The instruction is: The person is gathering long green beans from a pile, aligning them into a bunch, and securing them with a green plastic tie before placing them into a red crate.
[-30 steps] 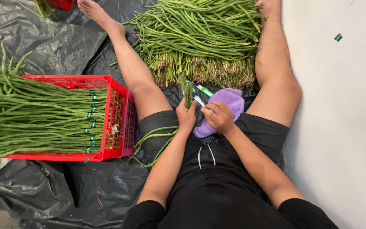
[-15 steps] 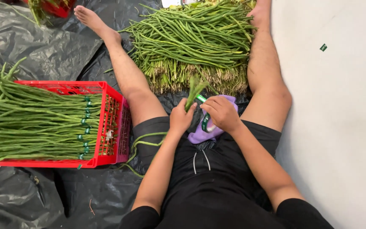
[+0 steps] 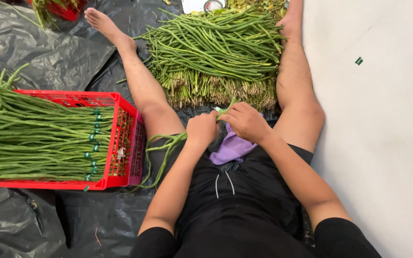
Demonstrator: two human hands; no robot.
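Right at the middle of the view we hold a small bunch of long beans — its gathered end sits between our two hands, and the loose lengths curl away toward eight o'clock, drooping over our left thigh down to the black plastic sheet. Our left hand is closed in a fist around the bunch. Our right hand, touching the left at its two o'clock side, is curled shut over the bean tips, where a bit of green tape shows at the fingers; we cannot tell just how the tape lies. Under both hands, on our lap, rests a purple cloth.

At twelve o'clock from the hands, between our outstretched legs, lies a large heap of long beans, stem ends toward us. At nine o'clock stands a red plastic crate, just beside our left leg, filled with bundled beans — each bundle wrapped near its end with green tape. At three o'clock the pale floor shows, with one small green scrap lying on it, well apart from our right leg.
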